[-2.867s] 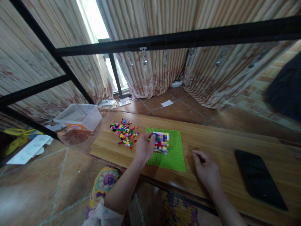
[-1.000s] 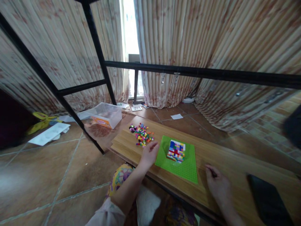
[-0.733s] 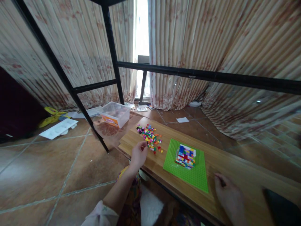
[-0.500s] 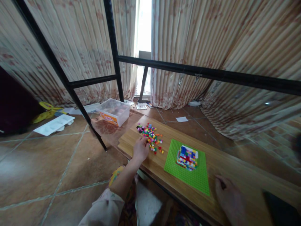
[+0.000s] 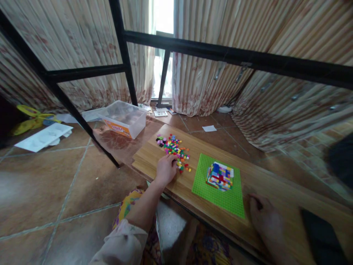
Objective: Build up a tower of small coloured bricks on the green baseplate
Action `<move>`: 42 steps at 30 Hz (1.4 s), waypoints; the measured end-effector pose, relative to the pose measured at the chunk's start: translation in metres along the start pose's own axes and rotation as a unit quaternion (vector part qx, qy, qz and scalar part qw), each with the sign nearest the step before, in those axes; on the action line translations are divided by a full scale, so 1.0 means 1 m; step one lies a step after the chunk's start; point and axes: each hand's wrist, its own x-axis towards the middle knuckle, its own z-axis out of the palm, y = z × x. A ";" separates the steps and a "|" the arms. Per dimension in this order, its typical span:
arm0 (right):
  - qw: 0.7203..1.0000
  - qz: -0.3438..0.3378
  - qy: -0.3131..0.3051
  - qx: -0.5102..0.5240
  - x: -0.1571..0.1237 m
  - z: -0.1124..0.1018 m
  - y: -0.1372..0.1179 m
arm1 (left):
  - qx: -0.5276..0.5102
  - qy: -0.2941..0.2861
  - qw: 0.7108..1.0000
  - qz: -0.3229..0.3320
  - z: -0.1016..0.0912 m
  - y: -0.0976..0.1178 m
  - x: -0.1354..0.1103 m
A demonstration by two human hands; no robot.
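Left of the green baseplate (image 5: 234, 200), loose bricks (image 5: 174, 149) are lying just beyond the left hand (image 5: 166, 170), the nearer one; whether its half-curled grip is grasping any, I cannot tell.

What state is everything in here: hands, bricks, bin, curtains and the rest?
Bricks: loose, scattered.
Baseplate: lying flat.
Block: built up, standing on the baseplate.
Left hand: fingers curled at the bricks; grip unclear.
Right hand: half curled, beside the baseplate.
Bin: open-topped, upright.
Curtains: parted at one gap.
Black slab: lying flat, blurred.
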 end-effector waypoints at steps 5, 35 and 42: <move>1.000 0.005 0.004 -0.017 0.000 -0.001 -0.002 | -0.063 0.008 0.998 -0.004 -0.001 0.004 0.000; 0.997 0.066 -0.021 0.032 0.005 -0.011 -0.035 | -0.254 -0.111 0.960 0.046 0.035 0.116 0.006; 0.995 0.077 -0.033 0.044 0.005 -0.015 -0.037 | -0.140 -0.106 0.977 0.118 0.056 0.130 0.017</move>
